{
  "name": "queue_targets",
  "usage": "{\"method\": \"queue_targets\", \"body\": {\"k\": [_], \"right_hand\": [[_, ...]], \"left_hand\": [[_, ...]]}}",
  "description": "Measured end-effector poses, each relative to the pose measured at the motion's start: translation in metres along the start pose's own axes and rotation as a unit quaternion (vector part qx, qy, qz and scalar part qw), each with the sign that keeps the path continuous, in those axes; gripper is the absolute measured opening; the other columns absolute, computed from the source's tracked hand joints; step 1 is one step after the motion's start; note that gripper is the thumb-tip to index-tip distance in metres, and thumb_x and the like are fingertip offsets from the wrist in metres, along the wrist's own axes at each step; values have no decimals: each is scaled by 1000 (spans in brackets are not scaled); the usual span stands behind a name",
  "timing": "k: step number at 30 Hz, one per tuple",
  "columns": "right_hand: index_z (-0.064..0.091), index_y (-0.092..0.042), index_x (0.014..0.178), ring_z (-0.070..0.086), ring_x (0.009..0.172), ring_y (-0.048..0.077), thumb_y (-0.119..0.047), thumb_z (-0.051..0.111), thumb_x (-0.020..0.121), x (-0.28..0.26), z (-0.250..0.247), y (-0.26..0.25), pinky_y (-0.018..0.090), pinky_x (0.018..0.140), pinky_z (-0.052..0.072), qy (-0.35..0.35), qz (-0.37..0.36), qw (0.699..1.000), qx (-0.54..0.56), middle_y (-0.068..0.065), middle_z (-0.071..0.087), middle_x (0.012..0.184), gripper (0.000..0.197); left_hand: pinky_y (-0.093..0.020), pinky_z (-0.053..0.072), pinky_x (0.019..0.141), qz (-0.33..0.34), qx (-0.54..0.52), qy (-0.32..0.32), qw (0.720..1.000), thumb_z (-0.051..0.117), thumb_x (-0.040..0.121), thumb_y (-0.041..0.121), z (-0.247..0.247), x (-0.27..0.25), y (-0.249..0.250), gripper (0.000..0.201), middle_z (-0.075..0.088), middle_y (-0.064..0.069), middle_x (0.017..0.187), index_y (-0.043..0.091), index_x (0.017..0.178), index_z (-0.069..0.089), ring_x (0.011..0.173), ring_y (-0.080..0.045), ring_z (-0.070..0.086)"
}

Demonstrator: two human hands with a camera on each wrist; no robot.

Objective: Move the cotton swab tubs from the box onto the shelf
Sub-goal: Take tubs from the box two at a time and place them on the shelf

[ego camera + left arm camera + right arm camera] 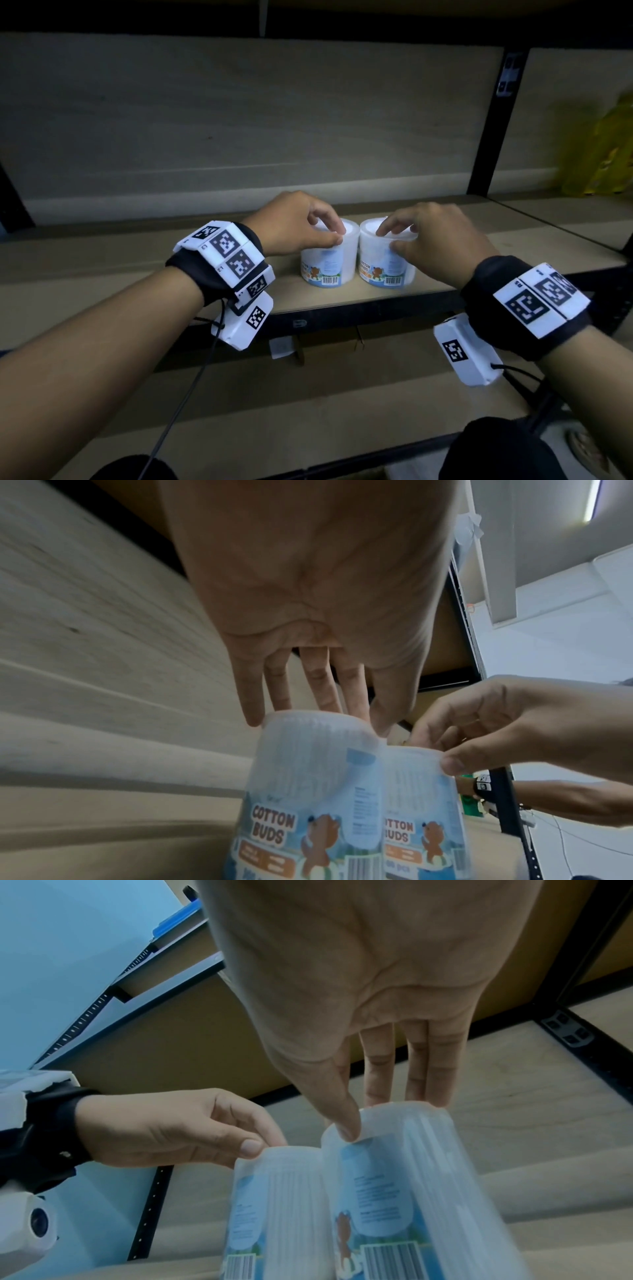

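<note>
Two translucent cotton swab tubs with blue bear labels stand upright, side by side and touching, near the front edge of the shelf board (137, 260). My left hand (334, 233) grips the left tub (327, 267) by its lid from above, thumb on the near rim and fingers over the top. My right hand (387, 239) grips the right tub (383, 270) the same way. The left wrist view shows the left hand (316, 721) on the left tub (308, 791) beside the right tub (421, 804). The right wrist view shows the right hand (387, 1118) on the right tub (411, 1191) beside the left tub (274, 1191).
A black upright post (486, 137) bounds the shelf bay on the right, with yellow packs (596, 154) in the bay beyond it. A cardboard box (329, 339) sits under the shelf, above a lower board (308, 394). Another person's forearm (555, 802) shows at the right.
</note>
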State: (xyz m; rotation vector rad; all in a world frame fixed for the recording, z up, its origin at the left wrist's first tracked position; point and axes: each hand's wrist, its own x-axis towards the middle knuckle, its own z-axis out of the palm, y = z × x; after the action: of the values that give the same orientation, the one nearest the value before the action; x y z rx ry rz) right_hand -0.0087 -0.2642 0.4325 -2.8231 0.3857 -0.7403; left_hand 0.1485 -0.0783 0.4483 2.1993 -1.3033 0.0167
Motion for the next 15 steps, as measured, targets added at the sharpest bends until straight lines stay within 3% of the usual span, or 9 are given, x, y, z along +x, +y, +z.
{"method": "queue_targets", "body": {"k": [4,7,15], "right_hand": [[74,-38,101,59,87,9,-18,68,84,19,5,7,24,74,44,-9,4,1000,-3,-12,70,99,27],[75,-37,101,59,85,9,-18,69,83,34,8,12,25,77,47,-14,9,1000,-7,-11,70,99,27],[77,-34,99,61,89,11,-13,71,84,68,13,18,22,77,45,-39,7,999,-21,-9,69,98,27]], "left_hand": [[-34,55,88,4,14,-13,1000,77,81,38,-2,20,-5,15,73,12,100,32,95,78,99,-11,64],[-34,55,89,-3,17,-26,1000,78,81,39,-2,37,-11,15,73,14,101,33,95,78,100,-11,64],[-20,49,83,-4,32,-14,999,80,80,37,3,74,-26,15,72,22,94,33,94,79,97,-5,63]]}}
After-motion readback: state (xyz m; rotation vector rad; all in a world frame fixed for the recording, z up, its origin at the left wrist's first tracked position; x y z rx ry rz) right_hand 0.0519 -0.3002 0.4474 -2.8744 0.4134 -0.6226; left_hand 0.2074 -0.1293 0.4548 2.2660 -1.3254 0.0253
